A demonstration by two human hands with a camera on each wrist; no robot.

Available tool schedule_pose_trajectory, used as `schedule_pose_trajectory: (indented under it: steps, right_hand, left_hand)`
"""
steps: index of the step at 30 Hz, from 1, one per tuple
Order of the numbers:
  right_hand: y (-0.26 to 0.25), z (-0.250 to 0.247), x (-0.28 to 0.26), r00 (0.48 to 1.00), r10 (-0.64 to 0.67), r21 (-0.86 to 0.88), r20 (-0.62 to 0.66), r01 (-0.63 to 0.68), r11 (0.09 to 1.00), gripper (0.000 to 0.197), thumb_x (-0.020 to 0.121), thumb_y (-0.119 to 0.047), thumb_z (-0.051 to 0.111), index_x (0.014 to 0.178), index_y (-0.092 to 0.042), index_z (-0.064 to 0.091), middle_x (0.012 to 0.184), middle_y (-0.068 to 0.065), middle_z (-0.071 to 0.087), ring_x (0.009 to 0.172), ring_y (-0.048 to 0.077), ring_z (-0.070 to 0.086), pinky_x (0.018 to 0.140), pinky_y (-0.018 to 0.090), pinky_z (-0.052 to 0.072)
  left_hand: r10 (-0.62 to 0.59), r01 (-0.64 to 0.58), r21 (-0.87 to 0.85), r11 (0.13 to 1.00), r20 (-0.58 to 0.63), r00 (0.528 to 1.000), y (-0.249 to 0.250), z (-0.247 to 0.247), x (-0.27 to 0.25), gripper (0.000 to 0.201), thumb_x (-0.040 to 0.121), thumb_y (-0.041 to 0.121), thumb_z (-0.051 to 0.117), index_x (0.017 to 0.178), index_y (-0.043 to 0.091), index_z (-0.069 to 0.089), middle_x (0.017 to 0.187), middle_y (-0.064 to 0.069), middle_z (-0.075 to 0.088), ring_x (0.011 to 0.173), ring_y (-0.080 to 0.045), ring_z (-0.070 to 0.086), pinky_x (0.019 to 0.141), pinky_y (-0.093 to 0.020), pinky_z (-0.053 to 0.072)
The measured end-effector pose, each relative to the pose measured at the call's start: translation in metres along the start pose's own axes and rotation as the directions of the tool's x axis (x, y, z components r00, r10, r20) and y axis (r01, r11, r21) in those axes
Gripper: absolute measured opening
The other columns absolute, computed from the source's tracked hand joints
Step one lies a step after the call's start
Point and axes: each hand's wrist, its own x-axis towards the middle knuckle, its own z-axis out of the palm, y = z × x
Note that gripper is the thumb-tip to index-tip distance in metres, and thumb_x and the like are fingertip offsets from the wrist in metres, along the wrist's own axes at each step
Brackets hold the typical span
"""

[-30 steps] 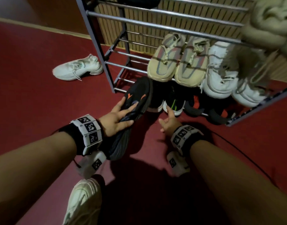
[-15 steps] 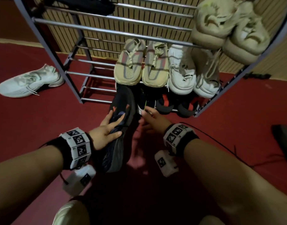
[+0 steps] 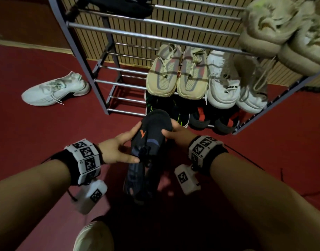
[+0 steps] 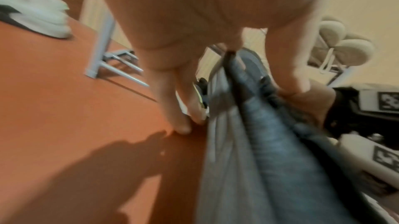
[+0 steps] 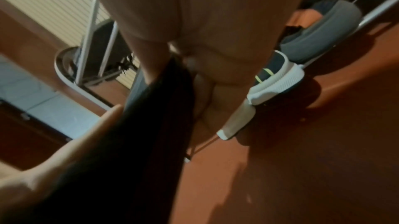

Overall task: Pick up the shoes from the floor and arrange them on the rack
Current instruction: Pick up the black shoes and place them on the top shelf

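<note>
Trouble could begin at the far left, where a white lace-up sneaker lies on its side on the dark red floor, outside the grey metal rack with silver rails; it is still to be shelved, and its loose laces could catch on the rack's leg if it is dragged rather than lifted. Nearer, another pale shoe sits at the bottom edge of the head view, close to the person's body, where a shifting knee might knock it. The left hand grasps the black knit sneaker with an orange mark and blue-grey panel along its left side, thumb across the laces and fingers running toward the toe; the left wrist view, though blurred, shows the fingers around the shoe's edge. The right hand clasps the same shoe from the right, thumb on top near the toe. The shoe hangs above the floor in front of the lowest shelf, toe aimed at the gap left of a dark sneaker with a white sole and green stripes. The likely failure is there: the gap looks narrow, so a crooked push could shove that neighbour and the black-and-red shoes further right off their rails. The soft upper may also fold under the grip, letting the heel sag and snag the front rail.
</note>
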Motion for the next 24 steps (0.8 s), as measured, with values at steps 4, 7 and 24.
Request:
schedule_pose_trajectory:
  steps: [4,7,24]
  right_hand:
    - [0.001,-0.004,-0.003,1.000,0.009,0.054,0.006,-0.010,0.999,0.049,0.092,0.013,0.038,0.139,0.007,0.027,0.116,0.010,0.049,0.101,0.015,0.050,0.078,0.014,0.044]
    - [-0.001,-0.015,-0.008,0.999,0.004,0.022,-0.042,-0.003,1.000,0.042,0.094,0.010,0.037,0.136,0.011,0.031,0.122,0.016,0.047,0.085,-0.001,0.055,0.077,0.011,0.044]
    - [0.055,-0.133,-0.165,0.629,0.323,0.133,-0.707,-0.330,0.934,0.079,0.080,-0.054,0.061,0.145,-0.041,0.018,0.107,0.004,0.064,0.099,0.028,0.064,0.094,0.044,0.050]
  left_hand:
    - [0.101,-0.100,-0.071,0.992,0.021,0.995,0.010,0.004,0.015,0.107,0.076,0.003,0.074,0.133,0.054,-0.002,0.132,0.036,0.022,0.115,0.025,0.034,0.087,0.005,0.031]
    - [0.147,-0.141,-0.107,0.984,0.046,0.988,0.021,0.008,0.028,0.109,0.075,-0.005,0.072,0.138,0.046,-0.001,0.126,0.037,0.027,0.098,0.035,0.041,0.080,0.003,0.037]
    - [0.372,-0.397,0.015,0.918,0.315,0.873,0.111,0.114,0.139,0.111,0.074,0.002,0.075,0.145,0.025,-0.007,0.140,0.015,0.020,0.131,0.000,0.019,0.088,0.007,0.021]
